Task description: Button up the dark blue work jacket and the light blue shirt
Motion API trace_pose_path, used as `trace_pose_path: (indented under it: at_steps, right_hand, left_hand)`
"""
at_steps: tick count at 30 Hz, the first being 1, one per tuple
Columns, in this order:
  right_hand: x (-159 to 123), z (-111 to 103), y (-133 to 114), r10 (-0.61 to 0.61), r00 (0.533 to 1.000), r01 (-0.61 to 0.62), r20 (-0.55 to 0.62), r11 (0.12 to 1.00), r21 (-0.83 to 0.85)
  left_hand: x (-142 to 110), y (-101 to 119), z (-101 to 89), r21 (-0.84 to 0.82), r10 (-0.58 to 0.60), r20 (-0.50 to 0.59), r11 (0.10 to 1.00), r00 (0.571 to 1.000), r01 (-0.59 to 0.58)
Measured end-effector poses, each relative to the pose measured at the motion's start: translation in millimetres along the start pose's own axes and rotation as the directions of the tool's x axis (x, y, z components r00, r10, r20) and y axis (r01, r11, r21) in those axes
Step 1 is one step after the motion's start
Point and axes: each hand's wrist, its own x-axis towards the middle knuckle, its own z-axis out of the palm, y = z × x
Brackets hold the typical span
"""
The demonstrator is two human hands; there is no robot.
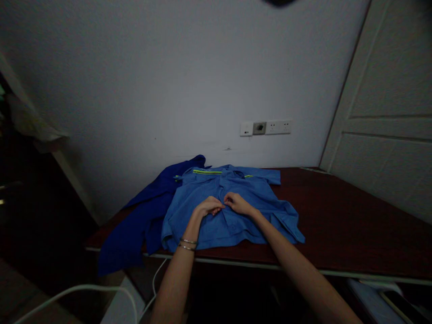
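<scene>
A light blue short-sleeved shirt (199, 229) with yellow-green stripes lies spread on a dark red table, its collar toward the wall. Both hands meet at its front opening, near the middle. My left hand (209, 206) is closed in a pinch on the shirt's front edge, with two bangles on that wrist. Close beside it, my right hand (237, 203) also pinches the shirt front with curled fingers. Whether a button sits between the fingertips is too small to tell. Partly under the shirt's left side lies a darker blue garment (151, 193).
The dark blue garment hangs over the front edge of the table (344, 216). Sockets (278, 127) are set in the wall behind. A white cable (97, 287) loops at the lower left. Below the right edge, a phone-like dark object (401, 306) lies on a lower surface.
</scene>
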Motion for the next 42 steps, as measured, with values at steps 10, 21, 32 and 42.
trace_pose_path:
  at_steps: [10,21,32,42]
  right_hand:
    - [-0.9,-8.6,-2.5,0.162,0.981,-0.179,0.107,0.968,0.174]
    - [-0.6,-1.1,-6.7,0.082,0.997,-0.08,0.01,0.989,-0.123]
    - [0.5,-11.2,-7.0,0.185,0.981,-0.181,0.051,0.981,-0.067]
    - [2.8,-13.6,10.6,0.283,0.954,-0.294,0.096,0.946,0.138]
  left_hand:
    - [2.0,-1.5,-3.0,-0.159,-0.027,0.012,0.987,1.0,0.028]
    - [8.3,-3.3,-2.5,-0.252,-0.094,-0.016,0.964,0.995,0.087]
    - [10.8,-8.8,-1.0,-0.135,-0.057,-0.104,0.99,0.993,0.043]
    - [7.8,-8.1,-0.4,0.087,0.072,-0.067,0.994,0.995,-0.066]
